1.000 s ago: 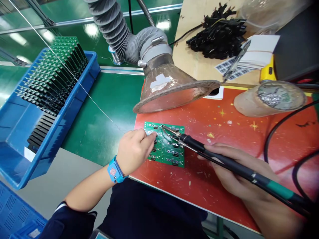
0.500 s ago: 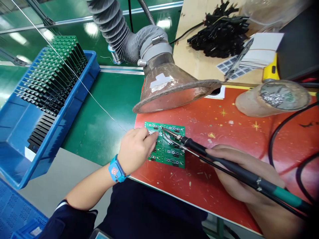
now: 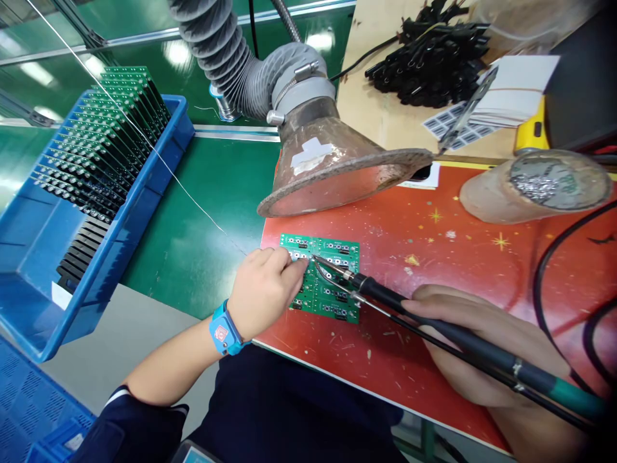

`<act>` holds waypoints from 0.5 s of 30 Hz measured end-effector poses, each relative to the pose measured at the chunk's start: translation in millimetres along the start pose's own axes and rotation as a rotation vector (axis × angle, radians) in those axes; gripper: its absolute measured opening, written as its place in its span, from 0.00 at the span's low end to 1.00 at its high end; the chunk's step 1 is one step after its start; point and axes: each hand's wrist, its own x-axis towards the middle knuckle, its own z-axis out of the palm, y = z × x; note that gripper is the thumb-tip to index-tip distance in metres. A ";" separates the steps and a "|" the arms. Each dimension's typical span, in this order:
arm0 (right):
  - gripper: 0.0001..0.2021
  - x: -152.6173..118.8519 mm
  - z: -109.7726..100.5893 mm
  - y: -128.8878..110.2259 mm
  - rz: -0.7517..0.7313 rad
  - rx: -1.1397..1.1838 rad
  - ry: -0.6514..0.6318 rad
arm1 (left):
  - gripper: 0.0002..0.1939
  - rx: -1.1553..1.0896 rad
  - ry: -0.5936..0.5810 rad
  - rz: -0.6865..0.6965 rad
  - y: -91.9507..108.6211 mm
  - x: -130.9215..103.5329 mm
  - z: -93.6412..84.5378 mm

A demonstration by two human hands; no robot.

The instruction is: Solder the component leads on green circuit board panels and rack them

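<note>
My right hand shifts its gripped soldering iron down the PCB, left hand pinching solder wire; soldering likely needs steadiness next.

A green circuit board lies flat on the red surface, its left part partly covered by the left hand. Rows of small components with black parts line it. The slim black soldering iron, green toward its rear, slants in the right hand, its metal tip at the board's upper middle; contact is unclear. Thin pale wire slopes down to the left hand.
</note>
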 end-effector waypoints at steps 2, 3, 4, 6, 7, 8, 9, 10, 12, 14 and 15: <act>0.17 0.5 -1.1 1.1 -0.008 -0.009 -0.017 | 0.11 0.006 -0.015 0.004 0.8 -0.3 -0.2; 0.17 0.5 -1.5 1.8 -0.009 -0.006 -0.026 | 0.11 0.011 -0.022 0.007 1.2 -0.2 -0.1; 0.17 0.1 -1.8 2.3 -0.008 -0.002 -0.031 | 0.11 0.017 -0.026 0.009 1.4 0.0 0.0; 0.18 -2.3 -2.5 2.4 -0.004 0.011 -0.034 | 0.11 0.025 -0.031 0.012 1.4 0.3 0.1; 0.18 -4.3 -3.0 1.4 -0.011 0.024 -0.037 | 0.11 0.027 -0.032 0.012 1.2 0.3 -0.1; 0.18 -6.8 -3.8 -0.7 -0.002 0.026 -0.030 | 0.11 0.028 -0.033 0.011 1.0 0.1 -0.6; 0.17 -9.5 -4.8 -3.7 0.029 0.015 -0.018 | 0.11 0.025 -0.029 0.009 1.1 -0.6 -1.6; 0.16 -12.4 -6.1 -7.6 0.077 -0.007 -0.003 | 0.11 0.017 -0.025 0.007 1.6 -1.9 -3.1; 0.14 -17.4 -8.5 -16.2 0.213 -0.063 0.022 | 0.11 -0.024 -0.008 -0.005 5.2 -6.9 -7.1; 0.12 -20.6 -9.6 -22.6 0.307 -0.118 0.027 | 0.11 -0.112 0.005 -0.036 13.0 -15.1 -11.6; 0.11 -21.3 -9.5 -24.2 0.313 -0.145 0.040 | 0.10 -0.173 0.004 -0.052 18.0 -20.2 -13.5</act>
